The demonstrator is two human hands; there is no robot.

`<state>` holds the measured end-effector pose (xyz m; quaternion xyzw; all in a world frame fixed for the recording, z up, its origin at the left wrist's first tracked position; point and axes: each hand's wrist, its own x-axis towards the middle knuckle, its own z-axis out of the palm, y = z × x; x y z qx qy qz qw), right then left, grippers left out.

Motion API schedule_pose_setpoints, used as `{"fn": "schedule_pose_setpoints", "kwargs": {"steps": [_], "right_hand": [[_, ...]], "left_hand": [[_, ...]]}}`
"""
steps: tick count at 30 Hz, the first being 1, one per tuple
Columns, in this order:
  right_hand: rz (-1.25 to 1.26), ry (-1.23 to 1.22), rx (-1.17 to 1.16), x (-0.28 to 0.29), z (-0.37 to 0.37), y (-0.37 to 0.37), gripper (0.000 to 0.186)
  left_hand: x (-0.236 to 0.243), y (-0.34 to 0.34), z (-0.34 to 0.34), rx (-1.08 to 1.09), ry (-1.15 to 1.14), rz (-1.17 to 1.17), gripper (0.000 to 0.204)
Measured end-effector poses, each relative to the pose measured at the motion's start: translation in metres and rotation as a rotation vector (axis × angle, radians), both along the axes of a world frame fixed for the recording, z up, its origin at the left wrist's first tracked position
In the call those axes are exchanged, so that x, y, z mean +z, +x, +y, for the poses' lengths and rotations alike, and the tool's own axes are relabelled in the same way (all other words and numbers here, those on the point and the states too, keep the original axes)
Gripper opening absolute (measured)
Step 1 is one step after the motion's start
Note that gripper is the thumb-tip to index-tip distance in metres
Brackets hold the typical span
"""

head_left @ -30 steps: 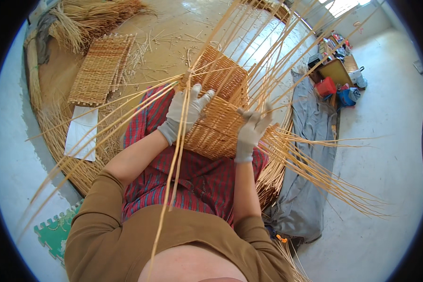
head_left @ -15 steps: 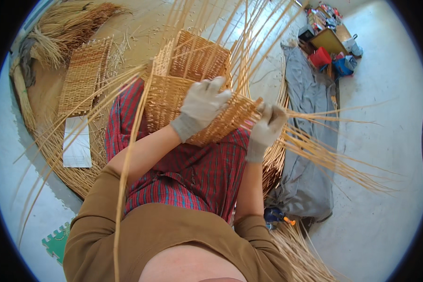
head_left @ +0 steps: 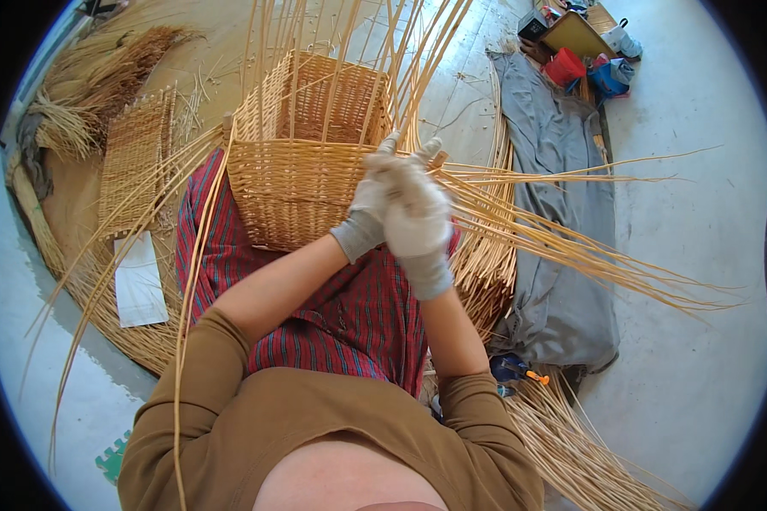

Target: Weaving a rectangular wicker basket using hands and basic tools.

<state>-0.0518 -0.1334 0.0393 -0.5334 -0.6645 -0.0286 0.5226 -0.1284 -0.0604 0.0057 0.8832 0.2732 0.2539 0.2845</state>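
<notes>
A square willow basket (head_left: 285, 192) with tall upright rods rests on the red plaid cloth (head_left: 315, 324) over my lap. At its right front corner, my left hand (head_left: 368, 196) grips something I cannot make out, partly hidden by my right hand (head_left: 413, 209). My right hand overlaps it there, its fingers smeared by motion. Both wear pale gloves with grey cuffs. Long loose rods (head_left: 554, 238) fan rightward from that corner; others trail down past my left forearm.
Woven willow panels (head_left: 132, 157), a white sheet (head_left: 141, 281) and rod piles (head_left: 85, 85) lie left. A grey tarp (head_left: 554, 255) runs along the right, with rods (head_left: 571, 434) below. Behind stand a red bucket (head_left: 562, 68), blue container (head_left: 608, 78) and assorted items.
The basket has shifted left and turned more level in view. My left hand has moved right to the corner, and my right hand has moved left and down to overlap it.
</notes>
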Motion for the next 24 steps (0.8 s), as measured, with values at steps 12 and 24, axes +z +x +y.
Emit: {"fn": "schedule_pose_setpoints", "kwargs": {"steps": [12,24], "right_hand": [[-0.161,-0.385,-0.739,0.002,0.023,0.054,0.043],[-0.438,-0.182,-0.848,-0.012,0.037,0.055,0.025]], "left_hand": [[0.068,0.006,0.070,0.014,-0.178,-0.368,0.035],[-0.061,-0.168,0.052,0.566,-0.642,-1.230,0.005]]}}
